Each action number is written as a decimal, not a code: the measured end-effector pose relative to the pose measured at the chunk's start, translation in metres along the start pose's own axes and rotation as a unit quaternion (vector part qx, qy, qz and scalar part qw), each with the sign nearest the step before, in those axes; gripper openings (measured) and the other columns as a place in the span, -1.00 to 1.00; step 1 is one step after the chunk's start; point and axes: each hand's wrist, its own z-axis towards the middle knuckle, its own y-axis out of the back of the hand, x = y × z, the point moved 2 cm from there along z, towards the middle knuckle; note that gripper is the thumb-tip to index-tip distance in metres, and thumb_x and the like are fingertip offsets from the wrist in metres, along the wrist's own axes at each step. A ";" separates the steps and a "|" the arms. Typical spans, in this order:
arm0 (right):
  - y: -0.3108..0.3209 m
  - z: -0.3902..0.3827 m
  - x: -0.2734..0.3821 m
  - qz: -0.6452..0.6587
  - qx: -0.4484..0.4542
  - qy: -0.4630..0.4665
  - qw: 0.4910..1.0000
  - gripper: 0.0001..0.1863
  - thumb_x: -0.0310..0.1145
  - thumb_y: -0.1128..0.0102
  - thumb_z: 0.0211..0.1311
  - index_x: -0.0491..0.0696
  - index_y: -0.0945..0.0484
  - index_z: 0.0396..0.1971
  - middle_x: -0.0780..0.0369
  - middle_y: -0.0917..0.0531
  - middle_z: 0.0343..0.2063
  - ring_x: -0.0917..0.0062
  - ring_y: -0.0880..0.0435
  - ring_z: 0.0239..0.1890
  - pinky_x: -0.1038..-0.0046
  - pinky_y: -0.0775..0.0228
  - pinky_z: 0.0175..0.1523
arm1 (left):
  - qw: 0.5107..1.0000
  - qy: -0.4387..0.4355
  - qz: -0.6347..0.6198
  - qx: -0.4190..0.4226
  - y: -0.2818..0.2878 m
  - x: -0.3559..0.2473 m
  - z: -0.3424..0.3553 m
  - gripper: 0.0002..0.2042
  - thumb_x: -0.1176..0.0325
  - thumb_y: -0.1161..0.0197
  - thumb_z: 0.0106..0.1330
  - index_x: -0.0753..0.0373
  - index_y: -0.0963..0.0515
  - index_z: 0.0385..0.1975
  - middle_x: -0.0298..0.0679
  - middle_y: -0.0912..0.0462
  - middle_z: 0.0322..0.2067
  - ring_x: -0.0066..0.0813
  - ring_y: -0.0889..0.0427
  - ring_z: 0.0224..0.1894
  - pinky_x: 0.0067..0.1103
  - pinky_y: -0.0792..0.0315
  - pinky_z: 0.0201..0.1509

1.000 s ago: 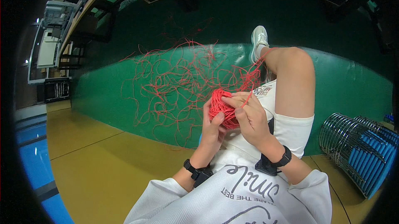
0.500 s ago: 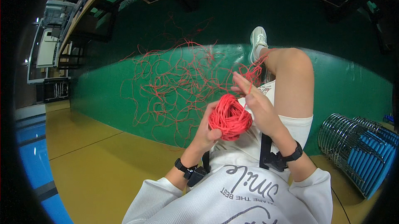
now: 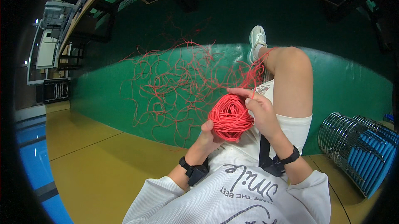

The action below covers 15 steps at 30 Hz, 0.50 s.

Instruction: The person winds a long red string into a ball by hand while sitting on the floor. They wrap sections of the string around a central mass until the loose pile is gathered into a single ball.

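Dark script lettering (image 3: 252, 181) is running inverted across the white shirt (image 3: 199, 207) at 5 o'clock, with smaller dark capitals (image 3: 245, 195) lying between its strokes. At 3 o'clock, small print (image 3: 263, 88) is showing on the white shorts (image 3: 294, 129), too small for reading.

Ball of red cord (image 3: 231, 118): looks plump, wound in many crossing strands; sits cupped in left hand (image 3: 209, 138). Loose red cord (image 3: 156, 87): sprawls in tangled loops over green floor (image 3: 99, 95), bunches densely just beyond right hand (image 3: 262, 111), meets it as thin strand.
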 end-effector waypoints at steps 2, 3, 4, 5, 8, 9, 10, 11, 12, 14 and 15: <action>-0.002 0.001 -0.007 -0.008 -0.053 0.027 0.998 -0.65 -0.42 0.13 0.47 -0.27 -0.47 0.11 0.18 -0.64 -0.03 0.64 -0.58 -0.02 0.54 -0.42 0.14 | 1.000 0.006 -0.005 0.002 0.001 0.002 0.001 0.04 -0.51 -0.20 0.00 0.17 -0.20 0.35 -0.13 -0.50 0.14 -0.21 -0.64 0.03 -0.25 -0.71 -0.17; -0.003 0.001 -0.009 -0.008 -0.054 0.027 0.998 -0.65 -0.42 0.13 0.47 -0.27 -0.47 0.11 0.18 -0.64 -0.03 0.64 -0.58 -0.02 0.54 -0.42 0.14 | 0.999 0.018 -0.038 0.003 0.001 0.003 0.000 -0.01 -0.50 -0.16 0.05 0.13 -0.20 0.35 -0.15 -0.50 0.14 -0.20 -0.62 0.06 -0.21 -0.68 -0.10; -0.005 0.001 -0.011 -0.020 -0.069 0.042 0.996 -0.66 -0.43 0.11 0.47 -0.27 -0.48 0.09 0.18 -0.64 -0.05 0.64 -0.58 -0.03 0.55 -0.42 0.13 | 0.997 0.030 -0.072 0.004 0.000 0.004 0.000 -0.06 -0.48 -0.13 0.10 0.09 -0.21 0.35 -0.18 -0.51 0.14 -0.20 -0.60 0.09 -0.18 -0.66 -0.03; -0.004 0.002 -0.013 -0.033 -0.085 0.058 0.994 -0.68 -0.43 0.09 0.47 -0.26 -0.48 0.08 0.19 -0.64 -0.06 0.64 -0.58 -0.04 0.55 -0.42 0.12 | 0.997 0.030 -0.072 0.004 -0.001 0.004 0.000 -0.06 -0.48 -0.13 0.10 0.09 -0.21 0.35 -0.18 -0.51 0.14 -0.20 -0.60 0.09 -0.18 -0.66 -0.03; 0.002 0.004 -0.022 -0.070 -0.113 0.073 0.988 -0.70 -0.45 0.05 0.45 -0.24 -0.49 0.06 0.19 -0.64 -0.10 0.63 -0.59 -0.07 0.56 -0.43 0.08 | 0.995 0.036 -0.088 -0.035 -0.006 0.006 0.000 -0.14 -0.45 -0.05 0.21 0.03 -0.17 0.38 -0.20 -0.45 0.21 -0.18 -0.53 0.18 -0.13 -0.59 0.10; 0.002 0.004 -0.023 -0.071 -0.112 0.073 0.988 -0.70 -0.45 0.05 0.45 -0.24 -0.49 0.06 0.19 -0.64 -0.10 0.63 -0.59 -0.07 0.56 -0.43 0.08 | 0.997 0.028 -0.051 -0.045 -0.007 0.007 -0.001 -0.14 -0.44 -0.03 0.23 0.03 -0.14 0.40 -0.19 -0.41 0.25 -0.17 -0.50 0.22 -0.12 -0.56 0.13; 0.002 0.005 -0.024 -0.100 -0.115 0.077 0.985 -0.71 -0.44 0.03 0.45 -0.24 -0.50 0.05 0.18 -0.64 -0.10 0.61 -0.60 -0.08 0.55 -0.43 0.06 | 0.998 0.019 -0.013 -0.055 -0.008 0.007 -0.002 -0.14 -0.43 -0.01 0.25 0.03 -0.10 0.41 -0.18 -0.36 0.29 -0.16 -0.47 0.25 -0.12 -0.54 0.17; 0.002 0.005 -0.024 -0.128 -0.118 0.081 0.981 -0.71 -0.44 0.02 0.44 -0.24 -0.51 0.05 0.17 -0.64 -0.10 0.60 -0.60 -0.08 0.54 -0.43 0.05 | 0.998 0.020 -0.013 -0.054 -0.010 0.006 -0.002 -0.14 -0.43 -0.01 0.25 0.03 -0.10 0.41 -0.18 -0.36 0.29 -0.16 -0.47 0.25 -0.12 -0.54 0.17; 0.004 0.006 -0.025 -0.129 -0.118 0.081 0.981 -0.71 -0.44 0.02 0.44 -0.24 -0.51 0.05 0.17 -0.64 -0.10 0.60 -0.60 -0.08 0.54 -0.43 0.05 | 0.999 0.013 -0.006 -0.051 -0.013 0.004 -0.002 -0.14 -0.43 -0.01 0.26 0.04 -0.08 0.42 -0.17 -0.34 0.31 -0.14 -0.44 0.28 -0.09 -0.50 0.21; 0.007 0.006 -0.027 -0.147 -0.110 0.089 0.979 -0.72 -0.43 -0.01 0.43 -0.23 -0.54 0.02 0.15 -0.65 -0.09 0.56 -0.61 -0.09 0.52 -0.44 0.04 | 0.999 0.007 0.001 -0.049 -0.016 0.003 -0.001 -0.13 -0.43 0.00 0.26 0.04 -0.06 0.43 -0.17 -0.31 0.33 -0.13 -0.42 0.30 -0.06 -0.46 0.24; 0.007 0.006 -0.027 -0.147 -0.110 0.089 0.979 -0.72 -0.43 -0.01 0.43 -0.23 -0.54 0.02 0.15 -0.65 -0.09 0.56 -0.61 -0.09 0.52 -0.44 0.04 | 0.998 0.013 -0.015 -0.060 -0.016 0.003 -0.001 -0.14 -0.41 0.00 0.27 0.06 -0.06 0.42 -0.16 -0.31 0.32 -0.13 -0.41 0.31 -0.05 -0.43 0.27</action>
